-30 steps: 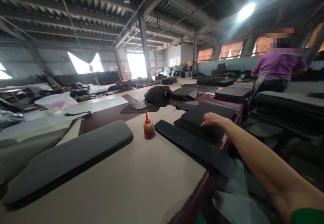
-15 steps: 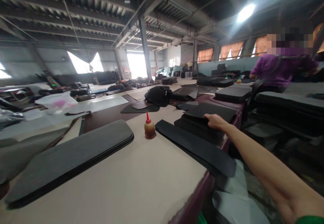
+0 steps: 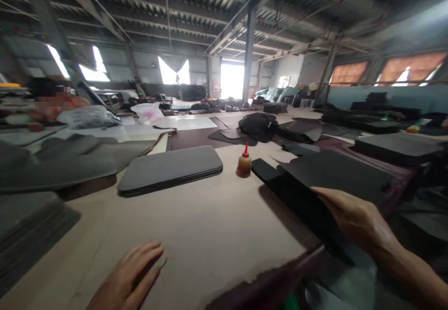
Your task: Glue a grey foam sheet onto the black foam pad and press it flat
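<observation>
At the lower left, my left hand (image 3: 128,277) is over the beige table surface (image 3: 196,226), its fingers stretched out and nothing in them. On the right, my right hand (image 3: 357,219) has its fingers at the near edge of a dark flat sheet (image 3: 343,172) and grips it; the thumb is hidden. Below that sheet a long black strip (image 3: 297,195) runs along the table's right side. A squeeze bottle (image 3: 244,165) with a red pointed nozzle and brown liquid stands upright left of the strip. Farther left lies a short stack of grey rounded panels (image 3: 171,170).
A thicker stack of grey sheets (image 3: 33,230) sits at the left edge, below a crumpled grey sheet (image 3: 70,160). Behind the bottle lies a black bag-like bundle (image 3: 257,127). Another person (image 3: 52,102) is at the far left. More dark stacked pieces (image 3: 399,146) lie at right.
The view has turned left and down. My left hand has come into view. My right hand has brought the dark sheet nearer, over the black strip. The person in purple is out of view.
</observation>
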`<state>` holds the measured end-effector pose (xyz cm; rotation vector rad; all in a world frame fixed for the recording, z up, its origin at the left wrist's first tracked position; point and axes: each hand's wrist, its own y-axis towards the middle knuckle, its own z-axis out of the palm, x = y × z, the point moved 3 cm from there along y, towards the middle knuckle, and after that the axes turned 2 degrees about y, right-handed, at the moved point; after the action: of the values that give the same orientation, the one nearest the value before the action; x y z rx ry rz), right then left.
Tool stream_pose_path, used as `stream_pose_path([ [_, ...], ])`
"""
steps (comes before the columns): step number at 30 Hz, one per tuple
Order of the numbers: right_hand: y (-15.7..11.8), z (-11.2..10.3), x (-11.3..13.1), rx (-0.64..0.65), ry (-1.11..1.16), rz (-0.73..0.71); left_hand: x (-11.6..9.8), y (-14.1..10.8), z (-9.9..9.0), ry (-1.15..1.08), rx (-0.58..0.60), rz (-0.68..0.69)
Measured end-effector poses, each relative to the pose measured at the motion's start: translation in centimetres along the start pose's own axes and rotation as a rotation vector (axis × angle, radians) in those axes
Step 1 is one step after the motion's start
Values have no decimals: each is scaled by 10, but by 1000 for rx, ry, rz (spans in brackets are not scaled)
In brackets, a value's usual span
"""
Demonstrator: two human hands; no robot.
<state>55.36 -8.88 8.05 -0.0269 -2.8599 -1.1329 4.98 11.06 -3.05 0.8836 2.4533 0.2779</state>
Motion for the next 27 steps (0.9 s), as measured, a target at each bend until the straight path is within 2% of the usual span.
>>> stream_pose_path([
  [2, 6, 5, 66, -8, -3, -175, -25, -2, -3, -180, 125, -160],
  [5, 13, 33, 163, 1, 186, -318, -53, -12, 2, -606, 261, -429],
  [6, 15, 45, 193, 22, 310, -351, -58, -15, 5, -776, 254, -510],
  [7, 16, 56, 221, 101, 446, -366, -61, -18, 7, -918, 219, -583],
  [8, 17, 67, 246, 237, 569, -413, -61, -20, 8, -1006, 151, -651],
  [10, 19, 76, 284, 459, 780, -580, -59, -23, 8, -1036, 3, -775],
  [11, 20, 77, 293, 534, 860, -617, -58, -23, 8, -1035, -32, -809],
  [12, 23, 77, 293, 574, 914, -599, -59, -21, 8, -1058, -33, -812],
  [13, 26, 78, 286, 586, 935, -521, -61, -19, 9, -1106, -13, -789],
  [15, 31, 87, 254, 565, 856, -301, -67, -13, 10, -1182, 22, -715],
  [18, 26, 115, 178, 459, 556, -93, -68, -7, 8, -1137, 6, -661],
  [21, 8, 147, 101, 379, 227, 39, -56, -8, 0, -1149, -16, -672],
  [23, -10, 163, 69, 384, 76, 23, -41, -12, -10, -1102, -62, -713],
  [24, -18, 169, 61, 380, 25, -9, -33, -14, -15, -1047, -74, -732],
  [27, -32, 178, 62, 387, -21, -178, -13, -17, -30, -802, -76, -728],
])
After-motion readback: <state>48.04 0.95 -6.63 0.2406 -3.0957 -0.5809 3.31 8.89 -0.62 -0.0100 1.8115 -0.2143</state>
